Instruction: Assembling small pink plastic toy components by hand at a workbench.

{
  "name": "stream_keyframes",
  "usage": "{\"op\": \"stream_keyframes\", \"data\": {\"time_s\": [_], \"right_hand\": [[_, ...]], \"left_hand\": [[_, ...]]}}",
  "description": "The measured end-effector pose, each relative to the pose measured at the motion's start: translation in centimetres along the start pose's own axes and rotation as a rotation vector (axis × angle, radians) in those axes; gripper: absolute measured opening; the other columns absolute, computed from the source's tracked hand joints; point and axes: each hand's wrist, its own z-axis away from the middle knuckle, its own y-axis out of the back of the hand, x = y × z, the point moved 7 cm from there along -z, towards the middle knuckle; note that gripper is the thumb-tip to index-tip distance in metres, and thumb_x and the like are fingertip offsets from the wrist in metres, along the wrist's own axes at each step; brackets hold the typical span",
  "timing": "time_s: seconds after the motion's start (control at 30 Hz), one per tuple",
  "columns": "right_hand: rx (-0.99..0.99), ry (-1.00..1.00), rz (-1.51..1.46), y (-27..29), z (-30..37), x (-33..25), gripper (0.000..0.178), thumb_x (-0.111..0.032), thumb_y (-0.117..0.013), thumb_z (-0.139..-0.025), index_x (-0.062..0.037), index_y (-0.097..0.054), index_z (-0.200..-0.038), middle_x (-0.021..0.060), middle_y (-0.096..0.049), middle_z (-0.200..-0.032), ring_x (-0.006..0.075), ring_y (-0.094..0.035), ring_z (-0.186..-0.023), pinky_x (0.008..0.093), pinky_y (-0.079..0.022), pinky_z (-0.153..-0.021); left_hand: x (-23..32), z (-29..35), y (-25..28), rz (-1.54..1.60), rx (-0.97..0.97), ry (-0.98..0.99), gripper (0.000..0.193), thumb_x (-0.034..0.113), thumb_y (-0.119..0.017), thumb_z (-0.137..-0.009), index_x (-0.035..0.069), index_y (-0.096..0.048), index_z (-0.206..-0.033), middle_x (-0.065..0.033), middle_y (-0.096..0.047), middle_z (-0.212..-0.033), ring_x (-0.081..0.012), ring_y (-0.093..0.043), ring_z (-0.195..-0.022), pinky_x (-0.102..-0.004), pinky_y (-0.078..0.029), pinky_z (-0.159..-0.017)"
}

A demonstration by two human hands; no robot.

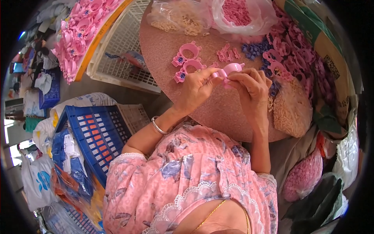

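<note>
Above the round pink-topped table, a pink plastic ring-shaped piece (233, 68) is held between both hands. My left hand (197, 84) pinches its left end between thumb and fingers. On its other side my right hand (251, 86) has its fingertips closed at the lower edge; any small part there is too hidden to make out. Two pink ring pieces with small blue parts (189, 62) lie by my left hand. Small pink pieces (228, 53) sit just beyond my hands, and a pile of little blue parts (257, 50) is farther right.
Many pink ring pieces (290, 50) are heaped along the table's right side, beside a cardboard box (331, 66). Bags of beige pieces (292, 111) and pink pieces (237, 13) rest on the table. Left of it stand a cream crate (120, 58) and a blue crate (97, 136).
</note>
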Motion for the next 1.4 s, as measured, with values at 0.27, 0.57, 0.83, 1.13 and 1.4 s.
{"op": "stream_keyframes", "data": {"time_s": [0.27, 0.57, 0.83, 1.13, 1.4], "right_hand": [[0.078, -0.468, -0.343, -1.2, 1.9, 2.4, 0.034, -0.01, -0.081, -0.073, -0.0022, -0.06, -0.099, 0.003, -0.062, -0.088, 0.0136, -0.052, -0.079, 0.0287, -0.043, -0.069], [0.315, -0.068, -0.089, -2.1, -2.0, 3.5, 0.061, -0.013, -0.072, -0.081, -0.0074, -0.048, -0.137, 0.0196, -0.043, -0.14, 0.0326, -0.045, -0.123, 0.0405, -0.036, -0.1], [0.087, 0.346, 0.559, -4.9, -2.4, -3.4, 0.068, -0.013, -0.064, -0.08, -0.0109, -0.042, -0.144, 0.0144, -0.044, -0.145, 0.0315, -0.041, -0.132, 0.0475, -0.029, -0.105], [0.504, 0.376, -0.116, -0.5, -3.6, -3.6, 0.055, -0.035, -0.049, -0.097, 0.0015, -0.044, -0.139, 0.0189, -0.057, -0.13, 0.0337, -0.051, -0.115, 0.0461, -0.03, -0.105], [0.133, 0.051, 0.069, -2.7, 2.0, 6.0, 0.048, -0.016, -0.049, -0.098, 0.0023, -0.043, -0.141, 0.02, -0.06, -0.121, 0.0325, -0.053, -0.114, 0.044, -0.03, -0.105]], "left_hand": [[1.4, 0.4, 0.0, -0.051, 0.026, -0.197, 0.026, 0.024, -0.061, -0.098, 0.003, -0.068, -0.112, -0.0042, -0.066, -0.086, -0.0096, -0.056, -0.075, -0.0266, -0.046, -0.068], [-4.3, 0.1, -1.7, 0.545, 0.06, 0.3, 0.031, 0.029, -0.059, -0.1, 0.001, -0.071, -0.103, 0.0017, -0.064, -0.08, -0.0046, -0.056, -0.075, -0.0218, -0.046, -0.064], [-4.5, 2.0, -2.4, 0.463, 0.051, 0.11, 0.022, 0.018, -0.057, -0.099, 0.003, -0.068, -0.112, 0.0009, -0.063, -0.09, -0.0058, -0.057, -0.082, -0.0231, -0.048, -0.073], [-4.7, -1.0, 7.2, 1.242, 0.143, 0.235, 0.024, 0.012, -0.061, -0.094, -0.001, -0.063, -0.114, -0.0076, -0.065, -0.099, -0.0168, -0.065, -0.085, -0.0323, -0.057, -0.074], [3.6, -7.9, 34.9, 0.666, 0.655, -0.133, 0.014, 0.007, -0.058, -0.092, -0.006, -0.06, -0.098, -0.0141, -0.063, -0.1, -0.0217, -0.064, -0.087, -0.0399, -0.06, -0.086]]}}
